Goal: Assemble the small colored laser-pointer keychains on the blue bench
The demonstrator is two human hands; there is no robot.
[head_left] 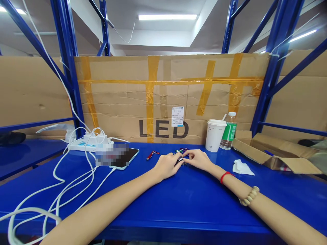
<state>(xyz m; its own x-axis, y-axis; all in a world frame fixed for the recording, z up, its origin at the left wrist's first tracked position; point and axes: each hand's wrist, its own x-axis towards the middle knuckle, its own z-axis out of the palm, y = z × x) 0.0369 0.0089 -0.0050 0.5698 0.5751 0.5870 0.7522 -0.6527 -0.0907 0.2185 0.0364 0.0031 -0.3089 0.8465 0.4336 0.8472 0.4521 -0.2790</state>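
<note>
The left hand (166, 166) is clamping its thumb and fingers on a small dark piece (180, 159) with a pale glint, close above the blue tabletop (194, 204); the right hand (198, 158) is meeting it from the other side, its fingertips bunching right beside the piece, though I cannot tell whether they are gripping it or only touching it. The 2 hands are working almost fingertip to fingertip, and they are hiding most of the piece's outline.

Judging by its size and shine, the piece is probably weighing very little; it is looking hard and stiff rather than soft, so a firm pinch is unlikely to be crushing it; the smooth surface may be making it slippery, and a small piece like this could be rolling or skidding on the glossy top. The best hold is likely 1 thumb and 1 forefinger pressing on opposite sides, with the other hand steadying the far end.

Several shiny coloured pieces (182, 150) are lying just behind the fingers; a red metallic piece (151, 155) is resting apart, to the left, near the phone (132, 156).
</note>
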